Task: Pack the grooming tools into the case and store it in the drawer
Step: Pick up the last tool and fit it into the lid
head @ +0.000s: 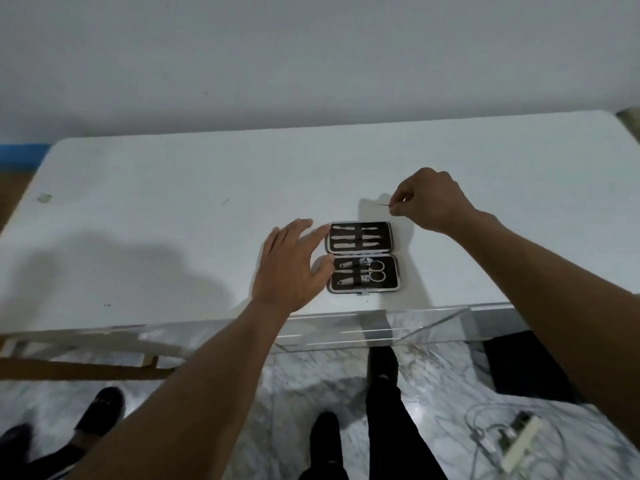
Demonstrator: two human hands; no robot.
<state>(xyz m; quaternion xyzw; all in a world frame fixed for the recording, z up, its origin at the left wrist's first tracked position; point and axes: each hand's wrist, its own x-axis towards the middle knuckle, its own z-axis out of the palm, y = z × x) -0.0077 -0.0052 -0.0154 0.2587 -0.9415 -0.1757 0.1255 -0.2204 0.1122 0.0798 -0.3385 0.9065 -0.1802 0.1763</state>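
A small dark grooming case (362, 256) lies open flat on the white table (173, 209), near its front edge. Its far half holds several slim metal tools under straps; its near half holds scissors and two clippers. My left hand (291, 268) rests beside the case's left edge, fingers spread, fingertips touching the rim. My right hand (433, 200) hovers just beyond the case's far right corner, pinching a thin pointed tool (382, 204) whose tip sticks out to the left. A clear acrylic drawer (381, 327) stands pulled out under the table's front edge, below the case.
A white wall stands behind the table. On the marble floor are my feet in dark shoes (100, 414), and a tangle of cables with a white power strip (516, 441) at the lower right. A dark mat (526, 365) lies right of the drawer.
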